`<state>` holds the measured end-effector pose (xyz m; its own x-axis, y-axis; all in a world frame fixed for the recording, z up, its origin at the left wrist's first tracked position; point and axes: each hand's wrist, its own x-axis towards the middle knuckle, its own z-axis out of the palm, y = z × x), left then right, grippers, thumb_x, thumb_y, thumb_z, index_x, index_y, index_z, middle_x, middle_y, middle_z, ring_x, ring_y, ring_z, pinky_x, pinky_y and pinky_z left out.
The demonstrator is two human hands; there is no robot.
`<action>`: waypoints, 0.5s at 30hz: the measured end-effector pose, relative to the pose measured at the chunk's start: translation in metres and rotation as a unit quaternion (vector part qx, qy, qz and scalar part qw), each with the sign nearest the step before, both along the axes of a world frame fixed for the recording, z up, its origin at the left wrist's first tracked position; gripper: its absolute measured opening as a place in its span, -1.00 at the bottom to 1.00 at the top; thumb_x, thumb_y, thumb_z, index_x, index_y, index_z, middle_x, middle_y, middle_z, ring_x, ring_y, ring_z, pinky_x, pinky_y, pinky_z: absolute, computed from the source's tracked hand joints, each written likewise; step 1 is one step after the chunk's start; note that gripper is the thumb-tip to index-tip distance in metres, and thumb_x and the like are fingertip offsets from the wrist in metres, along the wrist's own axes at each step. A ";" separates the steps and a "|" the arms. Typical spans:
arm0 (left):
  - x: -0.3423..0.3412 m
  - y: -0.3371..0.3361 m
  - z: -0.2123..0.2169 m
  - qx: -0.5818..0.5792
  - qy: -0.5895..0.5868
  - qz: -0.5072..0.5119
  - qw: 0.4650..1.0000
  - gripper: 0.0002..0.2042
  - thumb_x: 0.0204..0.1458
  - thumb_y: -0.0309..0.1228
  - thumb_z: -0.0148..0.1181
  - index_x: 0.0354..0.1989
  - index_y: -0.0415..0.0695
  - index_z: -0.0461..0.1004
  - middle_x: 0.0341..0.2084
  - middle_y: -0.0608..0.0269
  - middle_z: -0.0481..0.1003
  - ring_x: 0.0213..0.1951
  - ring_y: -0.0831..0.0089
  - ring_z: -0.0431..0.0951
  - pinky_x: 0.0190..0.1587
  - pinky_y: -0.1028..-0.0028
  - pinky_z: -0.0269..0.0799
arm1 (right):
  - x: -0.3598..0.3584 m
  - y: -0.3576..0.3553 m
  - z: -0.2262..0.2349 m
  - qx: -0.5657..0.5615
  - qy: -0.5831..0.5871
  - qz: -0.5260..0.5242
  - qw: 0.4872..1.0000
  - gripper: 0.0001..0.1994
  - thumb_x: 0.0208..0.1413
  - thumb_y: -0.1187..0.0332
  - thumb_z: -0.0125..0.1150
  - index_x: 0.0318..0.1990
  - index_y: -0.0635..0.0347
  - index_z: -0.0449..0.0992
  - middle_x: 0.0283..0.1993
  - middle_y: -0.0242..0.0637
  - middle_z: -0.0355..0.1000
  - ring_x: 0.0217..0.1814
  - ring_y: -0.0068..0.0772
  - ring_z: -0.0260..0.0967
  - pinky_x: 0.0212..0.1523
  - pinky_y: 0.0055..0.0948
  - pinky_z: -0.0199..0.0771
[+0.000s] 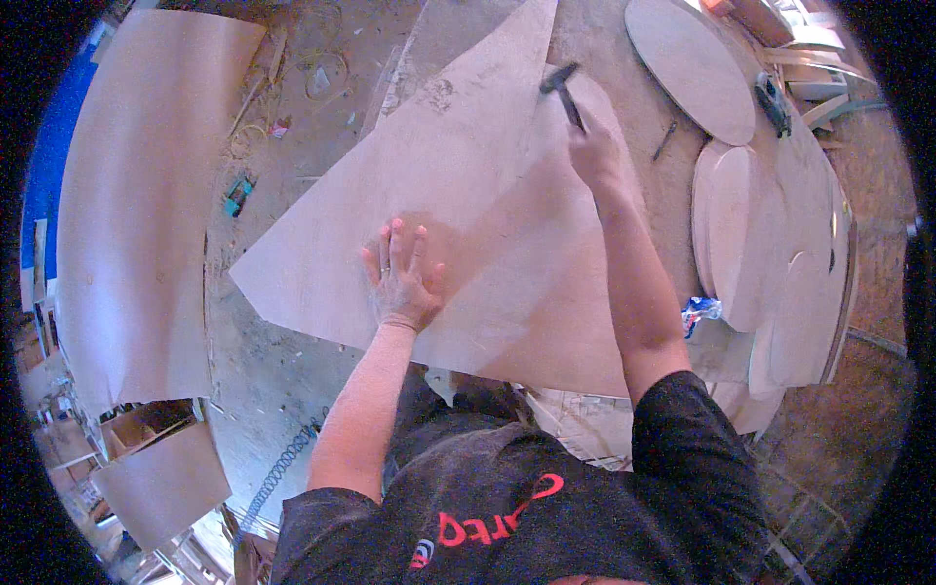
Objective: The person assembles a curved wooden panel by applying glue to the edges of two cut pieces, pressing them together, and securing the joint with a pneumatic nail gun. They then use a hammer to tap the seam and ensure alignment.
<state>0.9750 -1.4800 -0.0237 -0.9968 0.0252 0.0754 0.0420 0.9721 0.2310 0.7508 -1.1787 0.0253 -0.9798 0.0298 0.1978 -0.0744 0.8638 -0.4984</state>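
A large pale plywood sheet (468,283) with angled edges lies in front of me on the work surface. My left hand (408,283) rests flat on it, fingers spread, with a ring on one finger. My right hand (593,156) is closed around the handle of a hammer (561,80). The hammer's dark head is over the far right part of the sheet, near where a pointed plywood piece (522,44) reaches away from me. Whether the hammer touches the wood I cannot tell.
At the right lie an oval board (692,68), stacked curved panels (721,219), a dark tool (773,102) and a crumpled blue-white packet (700,314). A thin dark tool (665,141) sits nearby. On the left are a large curved sheet (146,214), a teal object (237,195) and a coiled hose (278,478).
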 end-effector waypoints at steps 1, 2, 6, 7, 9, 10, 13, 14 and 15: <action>0.001 0.000 -0.001 0.000 -0.004 -0.001 1.000 -0.31 0.13 -0.03 0.01 0.45 0.20 -0.01 0.47 0.12 -0.16 0.48 0.13 -0.24 0.40 -0.14 -0.49 | 0.018 0.007 -0.002 -0.030 -0.076 -0.051 0.995 -0.53 0.20 0.36 0.04 0.29 -0.07 0.36 -0.25 -0.05 0.56 -0.30 -0.11 0.53 -0.23 -0.24 0.52; 0.002 -0.001 -0.002 0.000 -0.008 0.002 1.000 -0.31 0.13 -0.03 0.01 0.45 0.19 -0.02 0.47 0.12 -0.15 0.49 0.13 -0.24 0.40 -0.14 -0.49 | 0.038 0.015 0.007 -0.149 -0.105 -0.074 0.980 -0.54 0.19 0.35 0.07 0.28 0.01 0.37 -0.32 -0.14 0.54 -0.42 -0.27 0.47 -0.39 -0.33 0.46; 0.005 -0.002 0.001 0.007 -0.011 0.001 1.000 -0.30 0.13 -0.03 0.01 0.46 0.19 -0.03 0.46 0.12 -0.14 0.49 0.12 -0.25 0.40 -0.16 -0.50 | 0.114 0.087 0.012 -0.354 -0.120 -0.216 0.902 -0.54 0.17 0.35 0.11 0.24 0.20 0.38 -0.44 -0.34 0.46 -0.62 -0.64 0.27 -0.67 -0.58 0.26; 0.007 -0.001 0.000 0.007 0.000 0.003 1.000 -0.30 0.13 -0.03 0.02 0.45 0.18 -0.02 0.46 0.12 -0.14 0.49 0.12 -0.25 0.40 -0.16 -0.50 | 0.126 0.111 0.012 -0.342 -0.118 -0.223 0.905 -0.54 0.17 0.34 0.12 0.24 0.19 0.38 -0.44 -0.34 0.45 -0.62 -0.64 0.27 -0.65 -0.59 0.27; 0.003 0.000 -0.004 0.012 0.028 -0.010 0.999 -0.30 0.13 -0.04 0.03 0.45 0.15 0.00 0.46 0.12 -0.13 0.48 0.12 -0.25 0.40 -0.16 -0.49 | 0.133 0.188 -0.004 -0.213 -0.131 -0.232 0.940 -0.51 0.13 0.35 0.14 0.24 0.20 0.38 -0.39 -0.28 0.50 -0.57 -0.50 0.35 -0.55 -0.49 0.38; 0.003 -0.002 -0.005 0.008 0.016 -0.014 1.000 -0.31 0.13 -0.04 0.03 0.45 0.14 0.01 0.45 0.11 -0.13 0.48 0.11 -0.24 0.39 -0.16 -0.47 | 0.141 0.207 -0.012 -0.148 -0.143 -0.239 0.949 -0.50 0.11 0.35 0.15 0.24 0.20 0.38 -0.37 -0.24 0.52 -0.54 -0.43 0.39 -0.51 -0.43 0.44; -0.001 -0.002 -0.002 0.003 0.008 -0.021 1.000 -0.31 0.12 -0.04 0.04 0.43 0.09 0.04 0.45 0.08 -0.11 0.47 0.07 -0.22 0.39 -0.18 -0.42 | 0.146 0.208 0.013 0.188 -0.139 -0.176 0.956 -0.51 0.04 0.36 0.17 0.19 0.17 0.43 -0.27 -0.09 0.56 -0.35 -0.12 0.49 -0.27 -0.21 0.50; 0.001 -0.004 -0.001 0.012 0.019 -0.026 0.999 -0.31 0.12 -0.05 0.05 0.43 0.07 0.05 0.44 0.07 -0.10 0.47 0.05 -0.21 0.38 -0.19 -0.40 | 0.154 0.198 0.020 0.179 -0.097 -0.180 0.962 -0.53 0.03 0.36 0.18 0.17 0.16 0.45 -0.22 -0.06 0.55 -0.26 -0.07 0.49 -0.19 -0.18 0.49; 0.001 -0.007 -0.003 0.020 0.029 -0.032 0.999 -0.31 0.11 -0.05 0.06 0.42 0.05 0.07 0.44 0.05 -0.10 0.47 0.03 -0.20 0.38 -0.20 -0.38 | 0.159 0.173 0.026 0.171 -0.055 -0.185 0.966 -0.54 0.03 0.35 0.18 0.15 0.15 0.46 -0.17 -0.04 0.54 -0.18 -0.01 0.48 -0.12 -0.14 0.47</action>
